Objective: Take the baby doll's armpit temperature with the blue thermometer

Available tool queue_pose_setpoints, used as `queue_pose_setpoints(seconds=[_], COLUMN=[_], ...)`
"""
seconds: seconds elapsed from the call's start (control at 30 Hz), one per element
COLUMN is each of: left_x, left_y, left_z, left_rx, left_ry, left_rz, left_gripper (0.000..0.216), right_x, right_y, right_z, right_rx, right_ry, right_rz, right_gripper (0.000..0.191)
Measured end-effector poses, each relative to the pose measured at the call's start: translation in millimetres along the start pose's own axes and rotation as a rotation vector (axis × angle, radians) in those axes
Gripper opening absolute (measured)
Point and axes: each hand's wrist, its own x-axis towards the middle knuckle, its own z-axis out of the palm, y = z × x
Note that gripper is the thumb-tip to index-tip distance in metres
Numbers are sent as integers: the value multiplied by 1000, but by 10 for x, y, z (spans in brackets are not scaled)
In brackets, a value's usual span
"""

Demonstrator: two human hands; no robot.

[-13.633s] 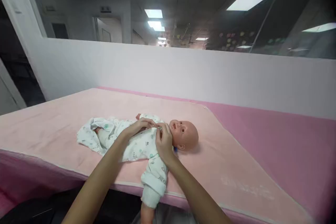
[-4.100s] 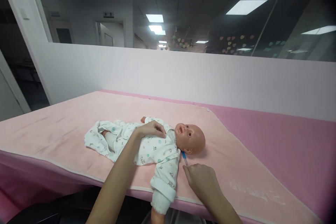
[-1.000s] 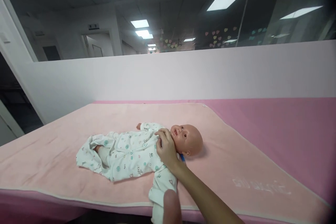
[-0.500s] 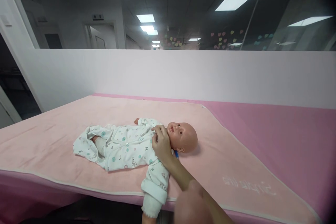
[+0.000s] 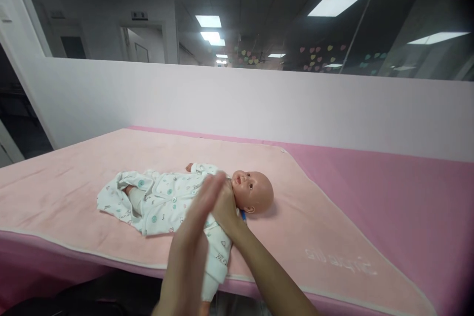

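A baby doll [image 5: 255,191] lies on its back, its head to the right and its mouth open. It wears a white printed outfit [image 5: 159,217] with snap buttons; one lower leg shows through the open trouser leg at left. Against the doll's upper chest, just under the chin, rests my right hand [image 5: 225,207]; its fingers are mostly hidden behind my left hand. My left hand [image 5: 194,229] is raised in front of the doll, edge-on and blurred, its fingers stretched out with nothing seen in them. A bit of blue [image 5: 243,215] shows beside the doll's neck.
Under the doll is a peach blanket [image 5: 296,227] with pale edging, spread over a pink-covered table [image 5: 388,192]. The doll's near arm hangs over the front edge. Behind stands a white partition [image 5: 259,103] with a window [image 5: 281,19] above it.
My left hand has come up from the bottom edge and moved left, now partly covering my right hand and the doll's chest. My right hand stays at the chest. The view has shifted slightly.
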Motion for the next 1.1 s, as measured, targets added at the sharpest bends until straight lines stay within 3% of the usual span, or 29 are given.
queue_pose_setpoints(seconds=[0.1, 0.17, 0.23, 0.37, 0.6, 0.83, 1.1], left_x=[201, 344, 416, 361, 282, 277, 295], left_y=[3, -183, -430, -706, -653, -678, -691], left_z=[45, 140, 256, 384, 328, 349, 363], left_rx=[61, 143, 172, 83, -82, -106, -41], left_ry=[12, 2, -98, -143, -63, -72, -92], left_rz=[81, 104, 80, 44, -13, -87, -58], left_gripper=[43, 35, 30, 26, 21, 25, 31], right_x=[-7, -11, -14, -24, -25, -7, -14], right_y=[-2, 0, 2, 6, -15, -31, 14], right_z=[12, 14, 11, 9, 2, 11, 53], right_rx=[-13, -9, -11, -18, -21, -13, -59], right_ry=[-26, -28, -20, -19, -87, -140, -133], right_rz=[-67, -98, -110, -108, -175, -320, -316], right_gripper=[30, 31, 31, 28, 21, 10, 14])
